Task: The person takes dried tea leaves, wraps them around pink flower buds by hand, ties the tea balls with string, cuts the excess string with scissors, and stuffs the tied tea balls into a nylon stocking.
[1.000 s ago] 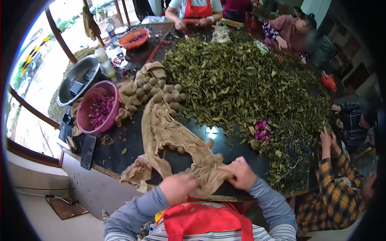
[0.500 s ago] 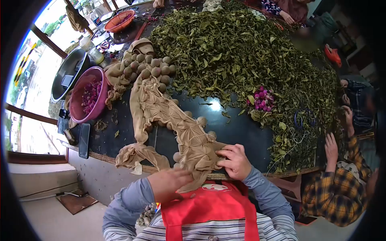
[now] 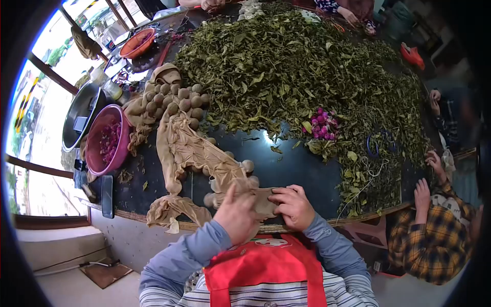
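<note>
A long tan cloth (image 3: 197, 152), gathered in many small tied puckers, runs down the dark table to its front edge. Round brownish balls (image 3: 185, 104) bulge along it and cluster at its upper end. My left hand (image 3: 236, 212) lies over the cloth's near end, somewhat blurred, its fingers partly spread. Just right of it, my right hand (image 3: 293, 206) pinches the flat edge of the cloth between thumb and curled fingers. What lies under my left palm is hidden.
Dried green leaves (image 3: 286, 66) are heaped across the table, with pink buds (image 3: 322, 124) on them. A pink bowl (image 3: 123, 140), a metal basin (image 3: 70, 120), an orange basket (image 3: 134, 45) and a phone (image 3: 107, 196) are at left. Co-workers' hands (image 3: 422, 194) show at right.
The view has shifted. My left hand has moved in from the left onto the cloth near my right hand, and a flat stretch of cloth now shows between them.
</note>
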Available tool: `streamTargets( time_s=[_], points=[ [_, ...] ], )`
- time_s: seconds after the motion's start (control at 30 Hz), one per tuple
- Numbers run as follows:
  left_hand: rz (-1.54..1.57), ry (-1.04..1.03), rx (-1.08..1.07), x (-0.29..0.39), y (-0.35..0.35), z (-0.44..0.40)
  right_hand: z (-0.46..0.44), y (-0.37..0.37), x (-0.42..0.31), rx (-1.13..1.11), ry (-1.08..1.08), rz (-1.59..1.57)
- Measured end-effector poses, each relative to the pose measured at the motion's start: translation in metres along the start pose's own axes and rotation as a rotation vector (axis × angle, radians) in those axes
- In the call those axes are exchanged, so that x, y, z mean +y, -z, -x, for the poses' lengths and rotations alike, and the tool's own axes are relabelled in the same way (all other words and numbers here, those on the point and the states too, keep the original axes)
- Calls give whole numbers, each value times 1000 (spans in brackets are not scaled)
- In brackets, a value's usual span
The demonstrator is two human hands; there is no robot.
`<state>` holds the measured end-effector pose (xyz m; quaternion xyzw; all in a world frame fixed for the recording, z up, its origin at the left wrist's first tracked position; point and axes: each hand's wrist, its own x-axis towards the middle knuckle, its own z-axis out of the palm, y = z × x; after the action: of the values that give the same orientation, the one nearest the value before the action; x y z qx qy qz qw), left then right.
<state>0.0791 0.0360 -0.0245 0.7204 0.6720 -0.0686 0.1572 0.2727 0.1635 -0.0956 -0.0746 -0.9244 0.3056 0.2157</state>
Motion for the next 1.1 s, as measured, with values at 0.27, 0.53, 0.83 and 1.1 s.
streamTargets(
  time_s=[0.27, 0.53, 0.83, 1.1],
  points=[
    [116, -250, 434, 1, -47, -4, -28, -13, -29, 114, -264, -292],
    [113, -36, 427, -14, -43, 23, -43, -31, -23, 118, -158, 248],
    [324, -66, 421, -1, -25, 5, -37, -20, -8, 187, -216, 219],
    [213, -60, 343, -23, -7, 10, -40, -25, -13, 115, -241, 277]
  ],
)
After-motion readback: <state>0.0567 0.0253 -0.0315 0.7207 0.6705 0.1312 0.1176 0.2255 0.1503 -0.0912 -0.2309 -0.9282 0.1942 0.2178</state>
